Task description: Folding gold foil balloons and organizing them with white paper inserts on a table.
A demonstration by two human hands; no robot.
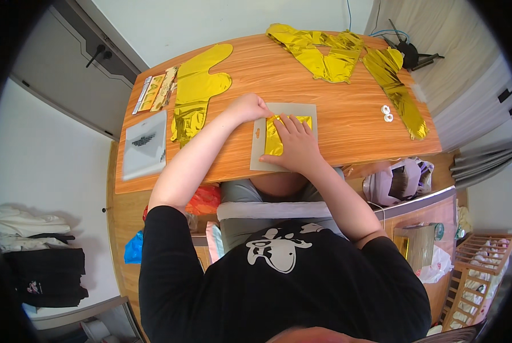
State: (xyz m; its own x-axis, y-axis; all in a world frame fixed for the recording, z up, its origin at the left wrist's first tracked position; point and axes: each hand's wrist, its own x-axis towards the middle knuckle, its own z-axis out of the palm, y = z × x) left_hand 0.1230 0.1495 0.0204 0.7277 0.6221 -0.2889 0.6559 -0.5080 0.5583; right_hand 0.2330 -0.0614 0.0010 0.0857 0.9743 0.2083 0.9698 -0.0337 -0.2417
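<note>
A grey card [256, 154] with a hang hole lies on the table in front of me. On it rests a folded gold foil balloon [274, 143]. My right hand [297, 144] lies over the foil with its fingers stretched out, pressing it flat. Closed in a pinch, my left hand [248, 107] is at the foil's upper left corner; its fingertips are partly hidden. Left of my left arm, a flat gold foil balloon [198, 83] is spread out. Another gold foil balloon [324, 54] lies at the far edge, and a long foil balloon [396, 88] at the right.
The wooden table [347, 126] carries clear plastic sleeves [144, 146] and printed packets [156, 91] on the left. Two small white rolls [387, 114] lie at the right. A black router [407, 54] stands by the far right corner. Bags [402, 180] sit below the right edge.
</note>
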